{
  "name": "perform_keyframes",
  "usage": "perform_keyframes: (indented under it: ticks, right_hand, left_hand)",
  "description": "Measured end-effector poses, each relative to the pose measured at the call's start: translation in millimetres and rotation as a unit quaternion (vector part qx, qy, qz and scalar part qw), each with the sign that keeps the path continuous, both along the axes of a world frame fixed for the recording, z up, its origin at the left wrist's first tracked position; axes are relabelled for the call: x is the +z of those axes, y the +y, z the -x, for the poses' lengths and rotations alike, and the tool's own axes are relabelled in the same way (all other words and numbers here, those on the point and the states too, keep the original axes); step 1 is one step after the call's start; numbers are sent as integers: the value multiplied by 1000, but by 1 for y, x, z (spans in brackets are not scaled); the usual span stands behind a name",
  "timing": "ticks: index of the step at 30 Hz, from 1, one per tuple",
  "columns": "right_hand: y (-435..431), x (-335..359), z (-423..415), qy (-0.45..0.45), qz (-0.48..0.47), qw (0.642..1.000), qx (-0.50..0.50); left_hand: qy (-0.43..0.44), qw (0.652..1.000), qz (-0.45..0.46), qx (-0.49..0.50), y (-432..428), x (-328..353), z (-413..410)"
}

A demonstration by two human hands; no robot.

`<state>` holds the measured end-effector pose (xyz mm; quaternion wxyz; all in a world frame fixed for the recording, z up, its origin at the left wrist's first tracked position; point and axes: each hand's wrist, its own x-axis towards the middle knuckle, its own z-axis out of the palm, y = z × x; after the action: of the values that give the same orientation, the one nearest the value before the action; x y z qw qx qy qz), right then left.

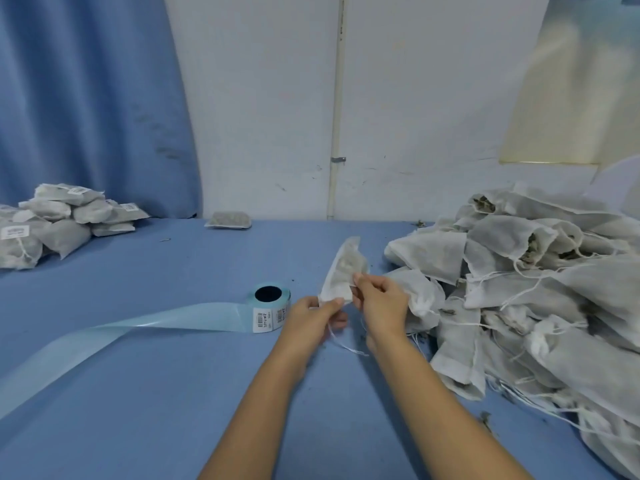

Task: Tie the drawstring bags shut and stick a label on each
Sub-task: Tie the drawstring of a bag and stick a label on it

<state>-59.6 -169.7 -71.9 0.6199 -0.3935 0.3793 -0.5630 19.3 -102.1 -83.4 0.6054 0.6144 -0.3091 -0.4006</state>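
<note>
A small white drawstring bag with dark filling is held up over the blue table, its closed bottom pointing away from me. My left hand pinches the bag's mouth edge from the left. My right hand pinches the same edge from the right. The bag's white drawstring dangles below my hands. A roll of barcode labels stands just left of my left hand, with its pale blue backing strip trailing to the left.
A big heap of open, untied bags fills the right side of the table. A stack of tied, labelled bags lies at the far left. One single bag rests by the back wall. A blue curtain hangs at left.
</note>
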Motion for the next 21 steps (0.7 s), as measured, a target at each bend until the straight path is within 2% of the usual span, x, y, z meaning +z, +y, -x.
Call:
perform_keyframes:
  ticks: [2,5,8,11,15,21]
  right_hand:
    - [4,-5,0,19,8,999,25]
    - [7,-12,3,26,7,998,52]
    - [3,-18,9,158,26,986,40]
    - [6,-18,11,227,46,966,117]
    - [10,-17,7,141,15,961,236]
    - [7,-20,8,125,-11,965,230]
  left_hand:
    - [77,997,14,18,-3,-7,3]
    - [94,994,9,46,-7,-15,1]
    - [161,985,36,58,-9,-14,2]
    - [277,956,86,37,-11,-8,5]
    - [257,963,84,0,-10,-11,4]
    - [189,979,68,-9,-8,-10,5]
